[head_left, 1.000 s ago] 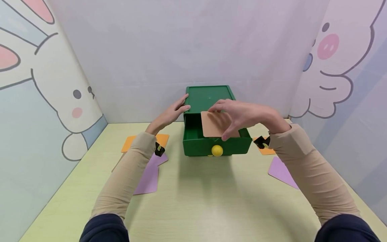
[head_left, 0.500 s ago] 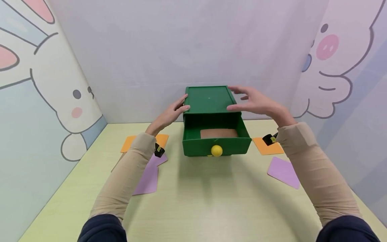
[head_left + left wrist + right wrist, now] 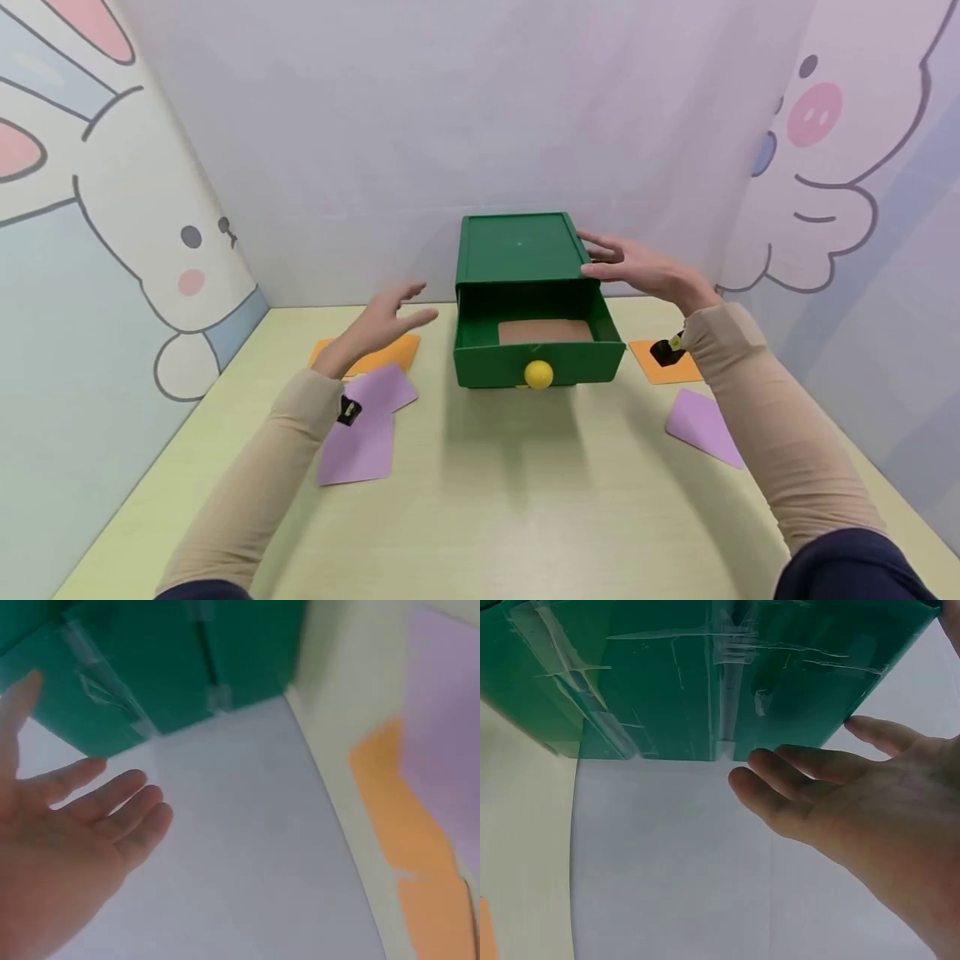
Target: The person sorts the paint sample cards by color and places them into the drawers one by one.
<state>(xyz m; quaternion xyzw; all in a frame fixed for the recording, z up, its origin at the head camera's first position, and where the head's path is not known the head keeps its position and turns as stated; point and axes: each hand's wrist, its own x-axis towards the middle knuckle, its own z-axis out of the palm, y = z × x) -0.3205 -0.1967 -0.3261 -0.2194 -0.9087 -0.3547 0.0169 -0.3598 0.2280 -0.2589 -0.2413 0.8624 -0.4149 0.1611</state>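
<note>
Fingers (image 3: 140, 811) loosely spread on both hands, tan card (image 3: 543, 332) in the drawer (image 3: 487, 367).
Left hand's (image 3: 375, 325) apart from the green box (image 3: 521, 246); right hand's (image 3: 648, 268) at its right side, can't tell if it's touching. Box is on the worktop (image 3: 510, 525), drawer sticking out, orange cards (image 3: 393, 357) and purple cards (image 3: 367, 442) either side.

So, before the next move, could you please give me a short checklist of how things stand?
1. Drawer open: ok, it is pulled out of the green box.
2. Tan card inside the drawer: ok.
3. Tan card lying flat: cannot tell, the drawer front hides its near edge.
4. Yellow knob unobstructed: ok, nothing covers it in the head view.
5. Left hand on the box: not ok, it is apart from it, fingers spread.
6. Right hand pressing firmly: cannot tell, though it is at the box's right side.
</note>
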